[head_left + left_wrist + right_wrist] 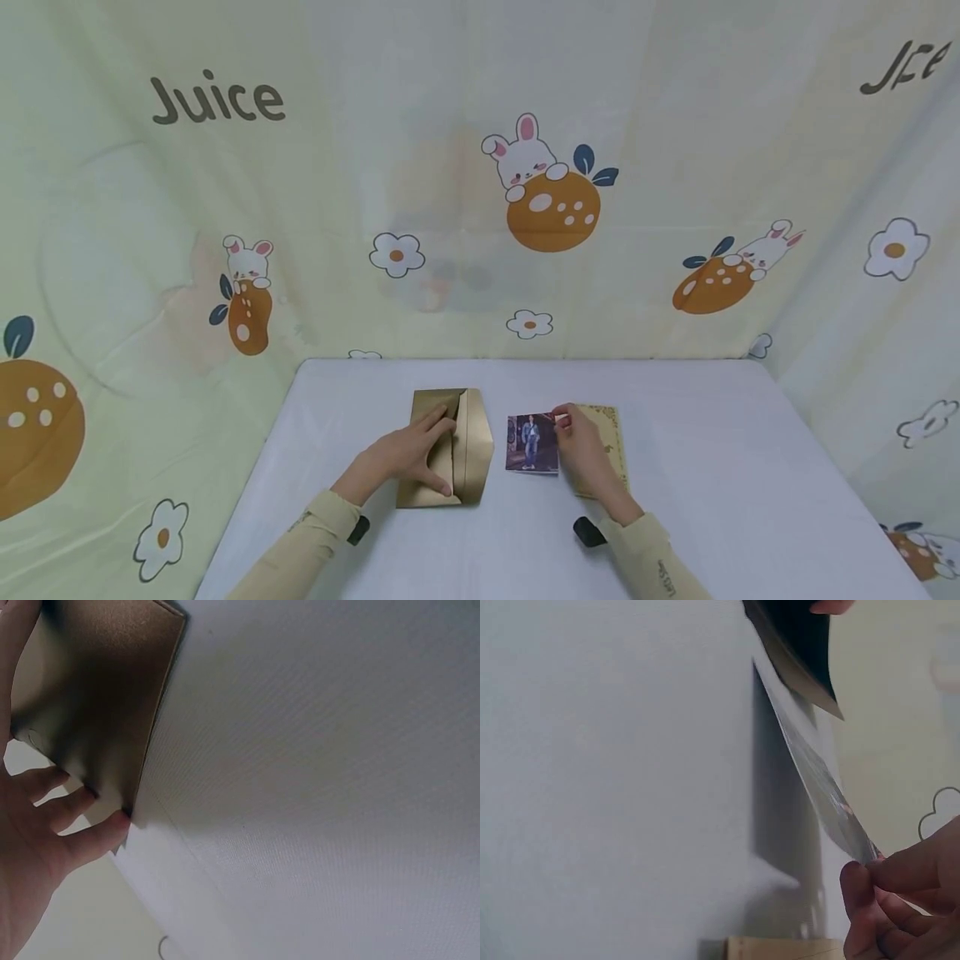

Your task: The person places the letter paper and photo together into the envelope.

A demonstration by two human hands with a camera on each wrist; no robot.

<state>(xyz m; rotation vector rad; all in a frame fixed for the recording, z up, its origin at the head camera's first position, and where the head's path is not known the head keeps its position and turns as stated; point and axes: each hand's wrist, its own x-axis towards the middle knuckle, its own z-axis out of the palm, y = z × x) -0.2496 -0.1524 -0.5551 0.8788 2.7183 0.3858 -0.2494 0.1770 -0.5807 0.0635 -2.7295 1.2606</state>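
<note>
A gold envelope lies with its flap folded out to the right. My left hand rests on it, thumb and fingers spread along the pocket's mouth; in the left wrist view its fingertips touch the envelope's edge. Between thumb and fingertips, my right hand pinches the upper right corner of a small photo of a standing figure in denim. The right wrist view shows this photo tilted up from the table. A cream card with a patterned border lies partly hidden beneath the right hand.
The white table runs back to a cloth backdrop printed with rabbits, oranges and flowers. Dark wrist cameras hang under both sleeves, the right one close above the table.
</note>
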